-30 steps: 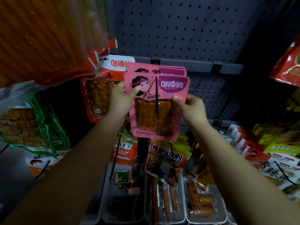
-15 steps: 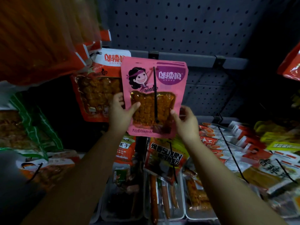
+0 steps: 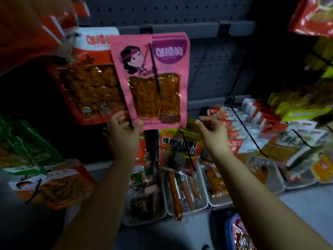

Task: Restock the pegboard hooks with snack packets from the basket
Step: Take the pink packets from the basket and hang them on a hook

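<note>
Just above centre frame, the pink packet (image 3: pixel 153 82) hangs on its hook (image 3: pixel 154 68), the black rod running down across its face from the hole near the top edge. It looks seated — so the step in hand, as I judge it, is the tail end of hanging one packet, with the hands at the point of letting go.

Below the packet's lower left corner, the left hand (image 3: pixel 123 130) has its thumb and fingertips up at the bottom edge; the thumb seems to touch or lightly pinch that corner, though blur keeps me from saying how firmly. Lower right of the packet, the right hand (image 3: pixel 211 131) is clear of it, fingers loosely curled and parted, holding nothing.

Left of the pink packet and partly behind it hangs a red packet (image 3: pixel 90 83) on the neighbouring hook. Trays (image 3: pixel 221 201) of sausages and other snacks fill the shelf below, near the bottom centre.

At the bottom right edge of the frame a blue-rimmed basket (image 3: pixel 229 231) shows, with what looks like another pink packet inside — only a sliver is visible.

The next move, I'd judge, calls for freeing the left hand without tugging the packet off the rod, then reaching down and right to the basket for another packet.
</note>
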